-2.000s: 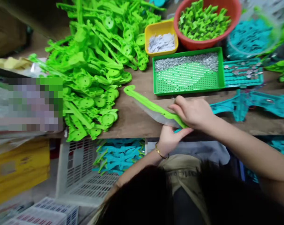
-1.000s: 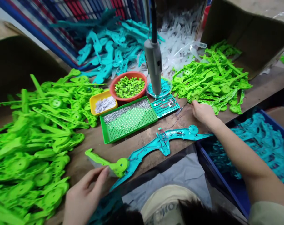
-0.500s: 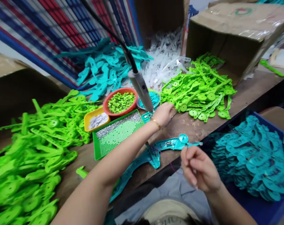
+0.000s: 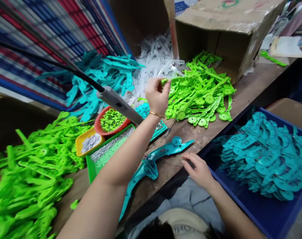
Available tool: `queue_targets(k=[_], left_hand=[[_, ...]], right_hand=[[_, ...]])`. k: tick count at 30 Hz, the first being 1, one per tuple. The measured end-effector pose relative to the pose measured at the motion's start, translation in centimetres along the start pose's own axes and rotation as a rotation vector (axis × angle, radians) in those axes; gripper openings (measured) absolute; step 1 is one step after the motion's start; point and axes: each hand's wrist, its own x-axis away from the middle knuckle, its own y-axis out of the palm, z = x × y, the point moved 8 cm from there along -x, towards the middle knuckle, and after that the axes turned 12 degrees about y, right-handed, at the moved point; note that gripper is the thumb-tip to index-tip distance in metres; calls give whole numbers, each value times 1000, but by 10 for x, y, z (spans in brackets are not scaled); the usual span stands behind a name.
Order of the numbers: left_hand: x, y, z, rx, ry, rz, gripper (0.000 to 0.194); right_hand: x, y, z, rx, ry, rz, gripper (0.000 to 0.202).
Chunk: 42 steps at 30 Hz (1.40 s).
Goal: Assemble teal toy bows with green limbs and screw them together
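My left hand [image 4: 158,95] is raised at the pile's near left side, its fingers closed on one end of a long green plastic piece [image 4: 178,79]. Below, a long curved turquoise plastic part [image 4: 163,152] lies on the table, with a round cup near its right end. My right hand [image 4: 197,171] is beside that part's right end, fingers apart and holding nothing. A heap of green plastic pieces [image 4: 208,94] with round discs spreads just past my left hand. A thin metal tool [image 4: 169,128] rests on the table below my left wrist.
Green pieces [image 4: 28,179] are heaped at left. A green tray [image 4: 101,158], red bowl [image 4: 111,121] and yellow dish [image 4: 88,141] stand partly behind my left forearm. A grey rod-shaped device [image 4: 121,105] hangs above. A blue crate [image 4: 230,196] at right holds stacked turquoise parts [image 4: 267,159].
My left hand has moved up from beside the bowls and now holds a green piece. My right hand has moved off the turquoise part's tip and opened. The view has shifted.
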Motion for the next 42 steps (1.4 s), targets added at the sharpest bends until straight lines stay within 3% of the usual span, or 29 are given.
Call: queue_targets(k=[2,3,5,7,8,10,12,18,23,26,28,31,34,37,39,42], left_hand=[[-8,-26,20,201,60,175,26],[-10,-36,32,281,80,206,30],[-10,-46,53,352,50,139,33],[-2,-46,63,355,-48,1,32],[4,-45,64,359,-106,-69,31],[20,-39,58,395,-233,-195,29],[39,-33,45,447,-373,-294,25],[101,-18,19,511,-762,-521,13],[135,-13,15,549,-947,-562,13],[144,-8,14,537,-949,-523,19],[156,0,18,552,-947,-572,22],[179,0,25,497,-885,-652,35],[187,-37,40,289,-612,-667,52],[200,-75,75,296,-303,-883,48],[214,-94,89,319,-261,-1024,54],[227,-102,94,316,-266,-1072,50]], right_hand=[[-1,4,8,-159,161,-138,26],[-2,0,12,-224,239,-135,29],[-6,-19,19,-240,318,36,32],[-15,-38,19,-121,288,228,40],[-21,-41,18,-54,262,258,46],[-32,-34,17,46,225,190,53],[-36,-26,18,91,237,97,48],[-6,-11,25,88,377,-90,37],[13,-6,25,174,360,-114,40],[25,7,24,216,316,-244,48],[32,15,23,223,264,-304,49],[32,14,20,216,215,-216,40],[27,13,17,204,174,-153,37],[24,13,16,201,154,-161,36],[22,13,17,214,138,-162,38],[20,13,16,239,104,-154,38]])
